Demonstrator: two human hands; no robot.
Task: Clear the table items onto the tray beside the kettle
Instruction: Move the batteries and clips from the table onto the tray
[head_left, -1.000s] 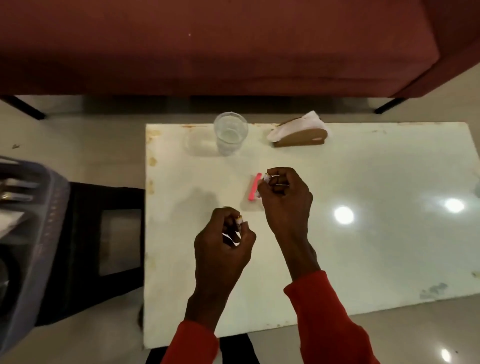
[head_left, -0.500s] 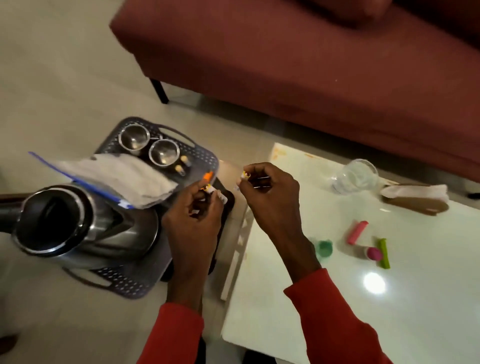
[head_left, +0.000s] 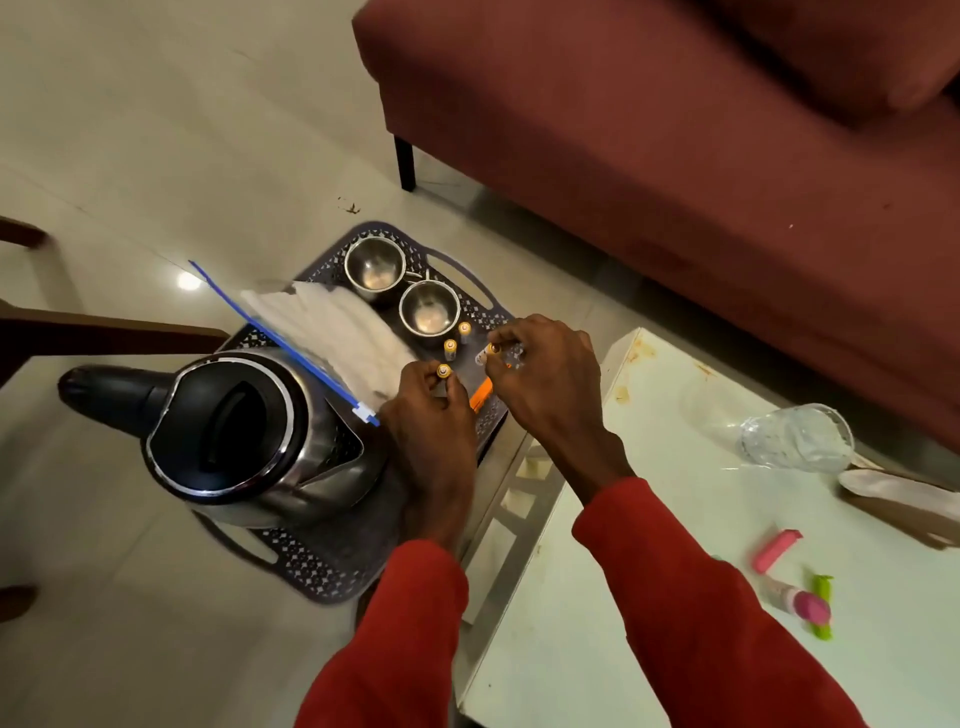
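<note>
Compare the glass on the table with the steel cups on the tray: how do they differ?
The glass is clear and see-through; the two steel cups are shiny opaque metal. The glass stands alone on the white table; the cups stand side by side on the dark tray with the kettle. All three stand upright with open mouths.

Pretty clearly someone's living room at home. There's a big maroon sofa (head_left: 701, 130) on dark legs, sitting on a glossy pale tiled floor (head_left: 156, 130) that reflects the ceiling lights. In front of it is a low white worktop (head_left: 649, 493), coffee-table style, a bit stained at the edges. Just beside that sits a dark plastic tray (head_left: 322, 561) with a steel electric kettle (head_left: 234, 436) and two small steel cups (head_left: 375, 267) on it. Tea-time stuff, not an office or shop setup.
</note>
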